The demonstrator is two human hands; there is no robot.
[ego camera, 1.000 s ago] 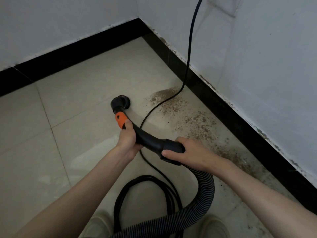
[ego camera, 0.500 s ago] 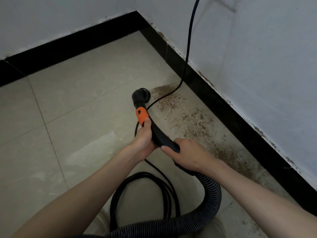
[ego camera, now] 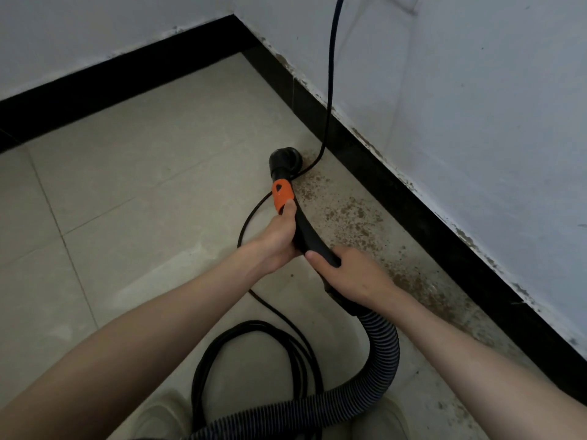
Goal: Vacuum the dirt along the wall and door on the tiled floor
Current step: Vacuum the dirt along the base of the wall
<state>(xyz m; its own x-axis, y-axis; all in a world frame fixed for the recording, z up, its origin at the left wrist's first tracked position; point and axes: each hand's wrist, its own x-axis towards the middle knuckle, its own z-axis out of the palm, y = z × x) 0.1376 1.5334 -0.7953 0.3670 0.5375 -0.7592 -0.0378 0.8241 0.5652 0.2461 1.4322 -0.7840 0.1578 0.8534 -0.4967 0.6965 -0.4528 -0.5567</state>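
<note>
Here, nozzle (ego camera: 283,160): on the tiled floor (ego camera: 152,173), at the far edge of the dirt (ego camera: 355,217) beside the skirting (ego camera: 397,192).
Left hand (ego camera: 279,239): fingers clasped round the wand (ego camera: 306,231) below its orange collar (ego camera: 282,195).
Right hand (ego camera: 352,274): fingers wrapped round the hose cuff.
Handling: rigid, light wand, best held as shown; ribbed hose (ego camera: 381,350) flexes; cord (ego camera: 330,74) may snag.

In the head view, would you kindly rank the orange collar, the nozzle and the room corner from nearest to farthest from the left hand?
1. Orange collar: just ahead of the left hand, touching its thumb.
2. Nozzle: farther ahead, on the floor at the dirt's far end.
3. Room corner: farthest, where the two walls meet.
</note>
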